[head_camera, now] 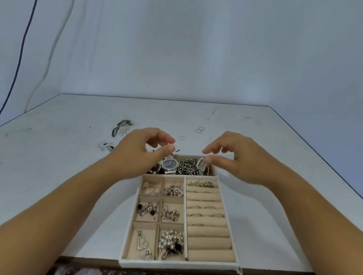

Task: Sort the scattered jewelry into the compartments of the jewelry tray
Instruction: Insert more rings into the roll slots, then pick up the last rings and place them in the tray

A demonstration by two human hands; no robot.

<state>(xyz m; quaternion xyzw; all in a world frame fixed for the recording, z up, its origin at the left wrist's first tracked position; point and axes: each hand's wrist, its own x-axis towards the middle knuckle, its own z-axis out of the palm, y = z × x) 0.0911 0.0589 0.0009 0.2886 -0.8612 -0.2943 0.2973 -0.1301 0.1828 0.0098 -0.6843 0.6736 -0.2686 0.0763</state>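
Observation:
A beige jewelry tray lies at the table's near edge. Its far long compartment holds a silver watch and dark bracelets. Several small left compartments hold earrings and a pearl piece; the right side has ring rolls with several rings. My left hand hovers over the tray's far left corner, fingers curled and apart, nothing in it. My right hand hovers over the far right corner, fingers apart, also holding nothing. Loose thin rings and a single ring lie beyond the tray.
On the white table, a leaf-shaped ornament and small pieces lie to the far left of the tray. A white backdrop hangs behind, with a dark cable at left. Patterned floor shows below the table's near edge.

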